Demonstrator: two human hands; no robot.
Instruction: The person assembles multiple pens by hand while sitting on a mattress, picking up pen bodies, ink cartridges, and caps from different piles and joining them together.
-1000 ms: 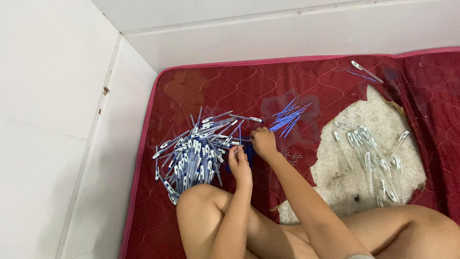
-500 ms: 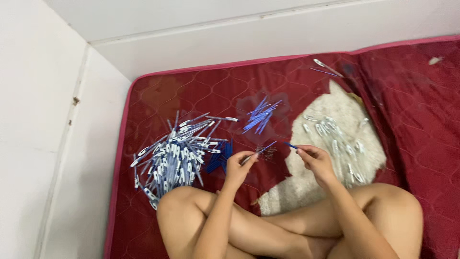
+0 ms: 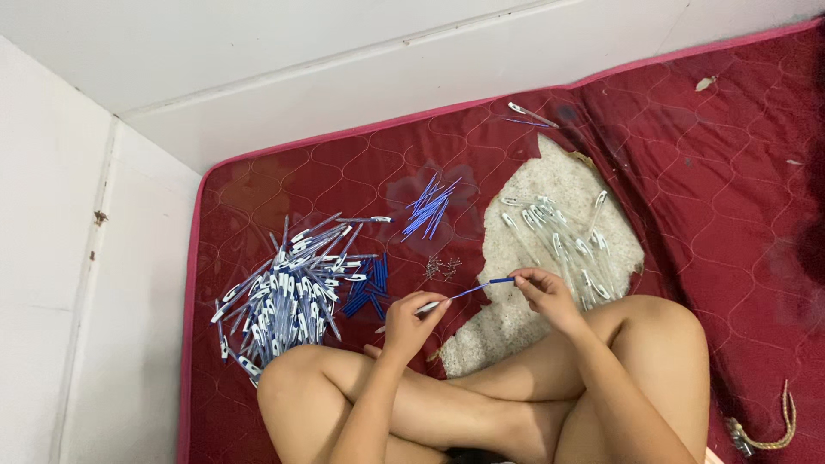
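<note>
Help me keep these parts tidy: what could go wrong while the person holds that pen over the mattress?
The thin blue refill, pinched by the right hand and only partly inside the barrel the left hand grips, might bend or slip out. The tiny springs lying loose on the red mattress near the knees could easily scatter. The big pen pile may get nudged.

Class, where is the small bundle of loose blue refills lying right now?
In the head view, the blue refills lie on the red mattress, up and right of the big pen pile, left of the pale worn patch.
</note>
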